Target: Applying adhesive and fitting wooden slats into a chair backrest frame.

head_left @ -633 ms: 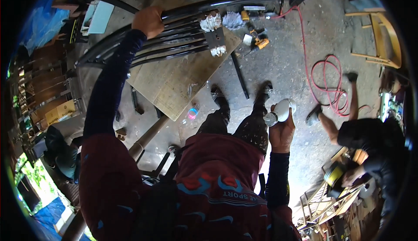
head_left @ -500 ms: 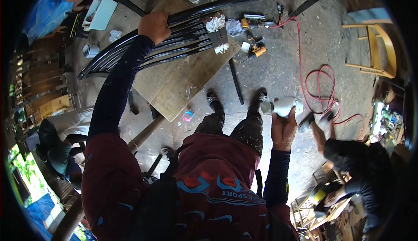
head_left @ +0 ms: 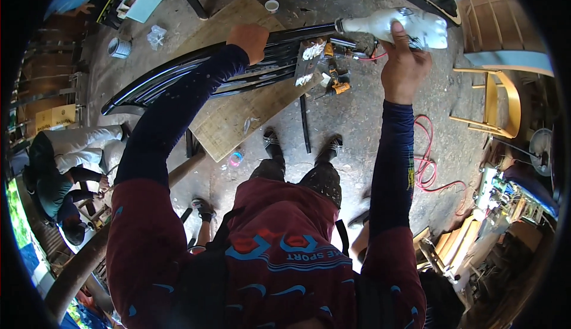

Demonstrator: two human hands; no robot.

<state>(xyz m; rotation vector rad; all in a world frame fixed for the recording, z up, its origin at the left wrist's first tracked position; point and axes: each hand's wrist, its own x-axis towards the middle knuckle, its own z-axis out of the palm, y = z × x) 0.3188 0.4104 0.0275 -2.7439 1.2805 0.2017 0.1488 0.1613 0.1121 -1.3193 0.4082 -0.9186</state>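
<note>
My left hand (head_left: 248,42) is closed around the long top rail of a glossy black slatted furniture frame (head_left: 178,70), which is held tilted above a wooden board. A plate with white patches (head_left: 308,61) joins the right ends of its slats. In my right hand (head_left: 406,70) is a translucent plastic bottle (head_left: 377,24) with whitish contents, lying sideways with fingers wrapped round its body. The bottle's neck points left and meets the rail's right end in the picture; I cannot tell if they touch.
Below the frame is the wooden board (head_left: 220,130). Beyond it lie a yellow cordless drill (head_left: 338,84), a red hose (head_left: 425,165) and a white cup (head_left: 272,6). A wooden chair (head_left: 493,103) stands at right, a bucket (head_left: 119,48) at left. A co-worker (head_left: 53,180) crouches at left.
My right hand has swung the bottle up and away from me, from near my feet to the rail's right end. My left hand keeps its grip, now slightly farther right in the picture.
</note>
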